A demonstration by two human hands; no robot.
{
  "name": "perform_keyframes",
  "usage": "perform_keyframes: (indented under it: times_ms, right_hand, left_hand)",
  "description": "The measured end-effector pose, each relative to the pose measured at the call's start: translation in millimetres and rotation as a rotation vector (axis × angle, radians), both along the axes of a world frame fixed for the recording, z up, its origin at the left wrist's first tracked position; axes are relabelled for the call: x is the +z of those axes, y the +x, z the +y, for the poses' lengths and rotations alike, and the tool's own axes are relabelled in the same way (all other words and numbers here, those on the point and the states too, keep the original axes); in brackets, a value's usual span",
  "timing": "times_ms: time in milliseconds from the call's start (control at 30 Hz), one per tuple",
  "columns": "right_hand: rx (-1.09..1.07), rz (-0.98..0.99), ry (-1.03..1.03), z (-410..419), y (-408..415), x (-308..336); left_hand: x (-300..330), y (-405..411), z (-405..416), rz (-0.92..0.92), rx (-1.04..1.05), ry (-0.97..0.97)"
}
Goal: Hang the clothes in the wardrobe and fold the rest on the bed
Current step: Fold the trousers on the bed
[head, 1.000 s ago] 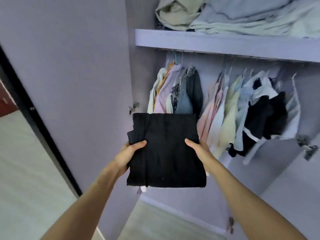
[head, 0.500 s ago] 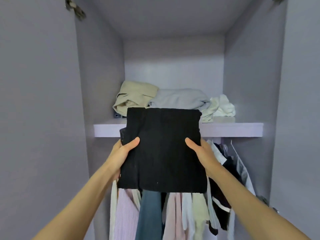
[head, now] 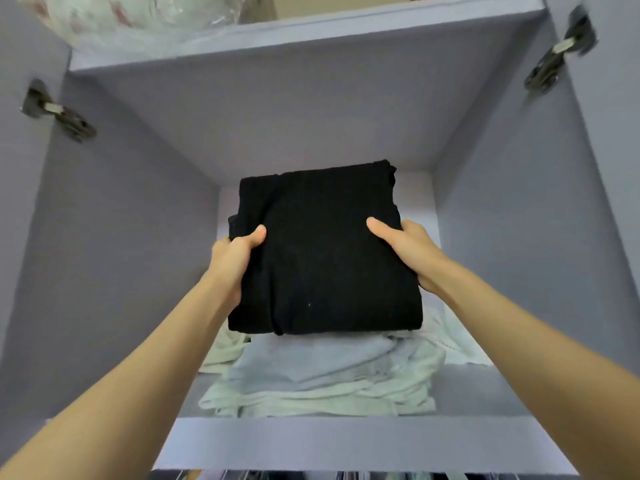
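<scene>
While two bare hands reach into a lilac wardrobe (head: pixel 114 271), the left hand (head: pixel 232 258) and right hand (head: pixel 408 251) each grip a side of one folded black knit garment (head: pixel 325 258), held above a soft pile of pale folded clothes (head: pixel 322 379) on the shelf (head: pixel 277 441). Two metal hinges (head: pixel 57 116) flank the compartment.

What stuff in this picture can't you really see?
Head view only:
- Fingers of the left hand and right hand: hidden under the folded black garment.
- Whether the garment touches the pile of pale folded clothes: its own front edge hides this.
- Hanging clothes: cut off by the bottom edge.
- Plastic-wrapped bundle on top: cut off by the top edge.
</scene>
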State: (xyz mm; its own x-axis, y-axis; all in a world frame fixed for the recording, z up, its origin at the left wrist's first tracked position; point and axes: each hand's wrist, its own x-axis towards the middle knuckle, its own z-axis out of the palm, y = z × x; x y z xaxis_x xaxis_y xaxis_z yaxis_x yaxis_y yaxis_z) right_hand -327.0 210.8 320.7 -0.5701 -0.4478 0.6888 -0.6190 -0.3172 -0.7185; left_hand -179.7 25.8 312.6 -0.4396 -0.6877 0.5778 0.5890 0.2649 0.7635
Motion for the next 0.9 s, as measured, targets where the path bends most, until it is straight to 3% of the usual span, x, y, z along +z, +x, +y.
perform_keyframes:
  times_ms: [167,300,433,533,667,733,900]
  right_hand:
    - [0.036,0.085,0.212,-33.4,-63.7,12.2]
    - [-0.029,0.155,0.14,-78.2,-103.4,25.1]
    - [-0.187,0.104,0.122,-121.4,-133.6,48.0]
    - [-0.304,-0.003,0.289,-144.5,-154.7,51.2]
    - [-0.694,0.176,0.886,-162.9,-169.3,32.2]
    - [-0.733,0.306,0.918,-160.2,-165.6,29.9]
    - [-0.725,0.482,0.701,-138.1,-138.4,33.4]
  left_hand:
    - [21.3,-68.0,-41.6,0.042,0.036,0.028]
    - [40.4,-125.0,-89.0,0.03,0.067,0.004]
    - [64.1,-177.8,-129.5,-0.044,0.133,-0.059]
    - [68.8,-210.2,-153.3,-0.258,0.257,-0.215]
    - [51.3,-227.8,-172.8,-0.656,0.544,-0.63]
    - [45.2,-224.1,-172.9,-0.673,0.637,-0.821]
    - [43.2,-185.1,-146.9,-0.615,0.745,-1.085]
